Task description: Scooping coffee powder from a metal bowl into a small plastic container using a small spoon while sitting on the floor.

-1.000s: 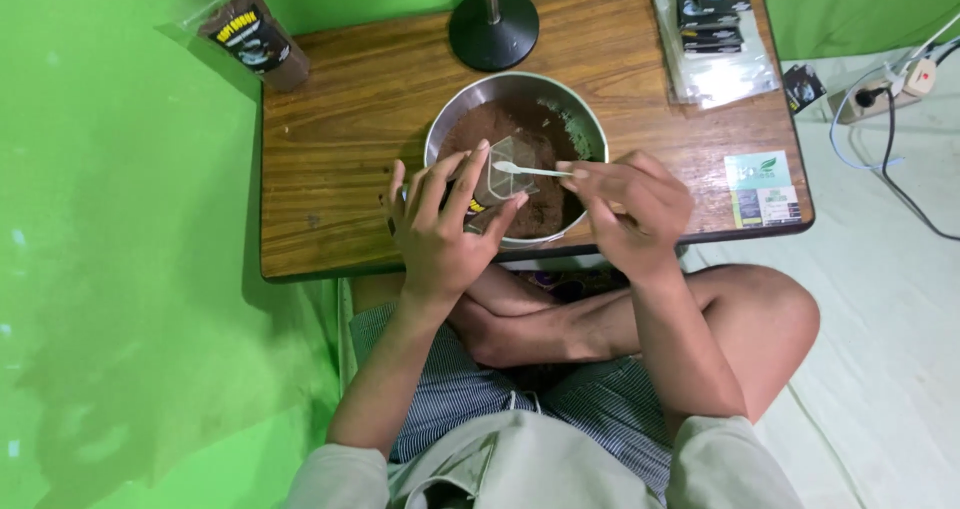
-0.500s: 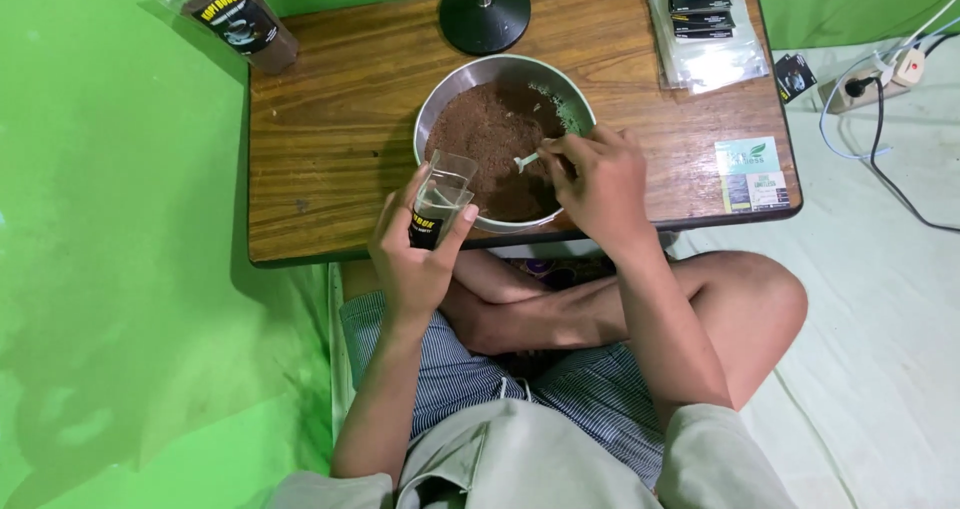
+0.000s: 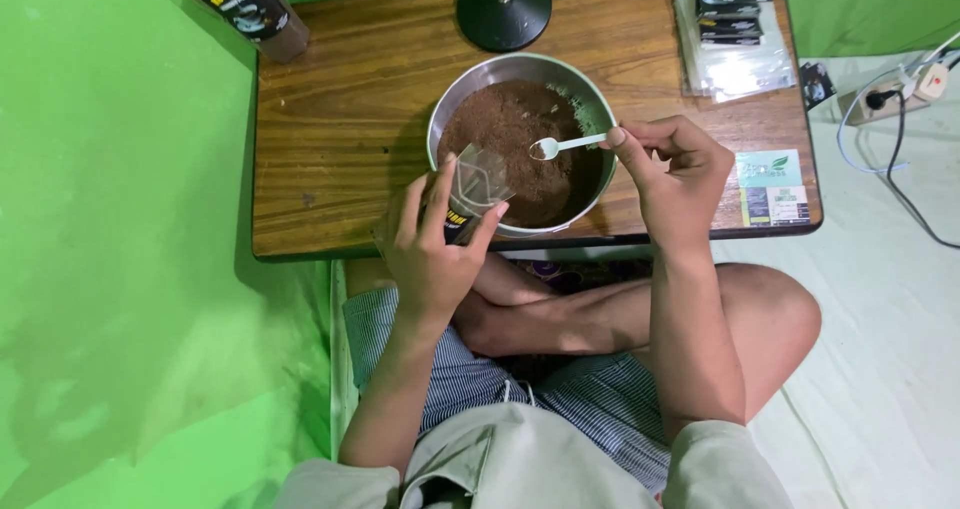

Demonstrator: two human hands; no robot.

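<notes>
I count one metal bowl (image 3: 455, 99) of brown powder, one white spoon (image 3: 560, 146), one clear pouch (image 3: 478, 184) near, one filled pouch (image 3: 250, 9) far left, one stack of empty pouches (image 3: 730, 29) far right, one black lamp base (image 3: 503, 9), and one label card (image 3: 772, 189).

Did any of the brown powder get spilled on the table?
No spill shows. The brown powder sits inside the round metal bowl, and the wooden table around it looks clean. Nothing stands out.

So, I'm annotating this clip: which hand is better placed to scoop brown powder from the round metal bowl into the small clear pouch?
Right hand: it holds the small white spoon over the brown powder; the left hand holds the small clear pouch open at the metal bowl rim.
</notes>
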